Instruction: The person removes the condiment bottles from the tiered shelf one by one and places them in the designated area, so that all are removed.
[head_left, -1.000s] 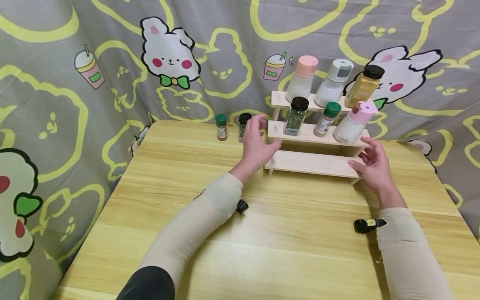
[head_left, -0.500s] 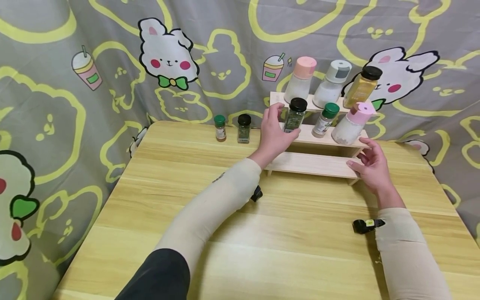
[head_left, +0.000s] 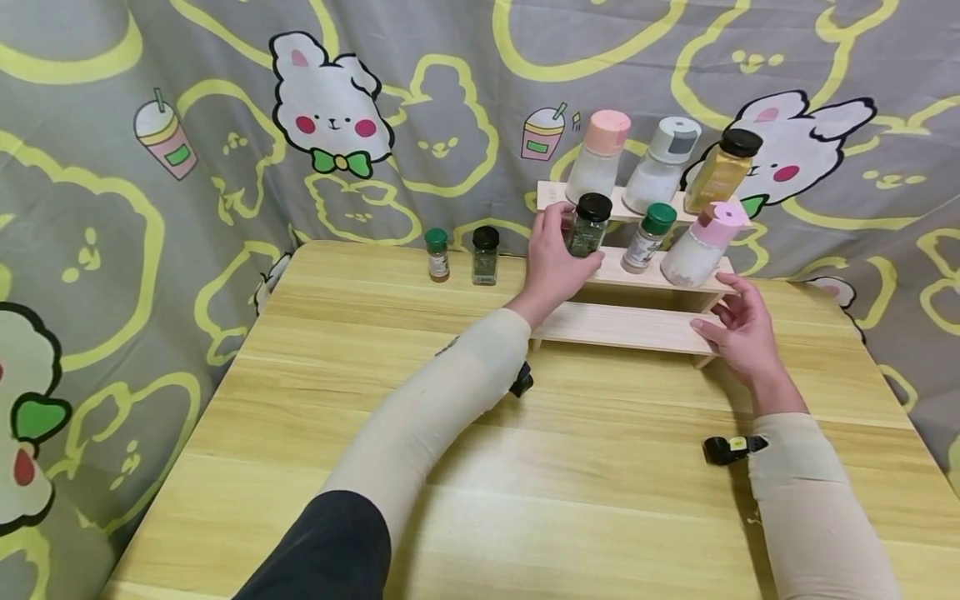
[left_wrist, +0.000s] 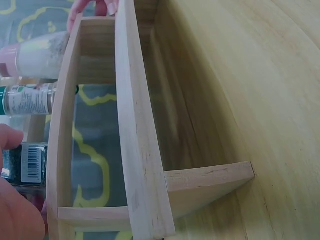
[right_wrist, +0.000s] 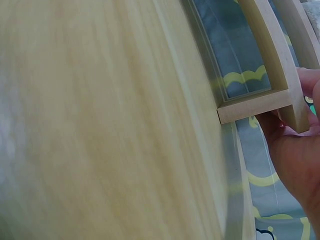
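Note:
My left hand grips a clear spice jar with a black cap and dark green contents, at the left of the middle shelf. In the left wrist view that jar shows a barcode label, and its base is close to the shelf edge; I cannot tell whether it touches. My right hand holds the right end of the three-tier wooden rack, thumb on the bottom shelf. Beside the jar stand a small green-capped spice bottle and a pink-capped shaker of white grains.
On the top shelf stand a peach-capped shaker, a grey-and-white-capped shaker and a yellow jar with a black cap. Left of the rack, a green-capped bottle and a black-capped jar stand on the wooden table near the patterned curtain.
My left hand has moved right, from beside the black-capped jar on the table to the black-capped jar on the middle shelf, and taken hold of it. The right hand has stayed on the rack.

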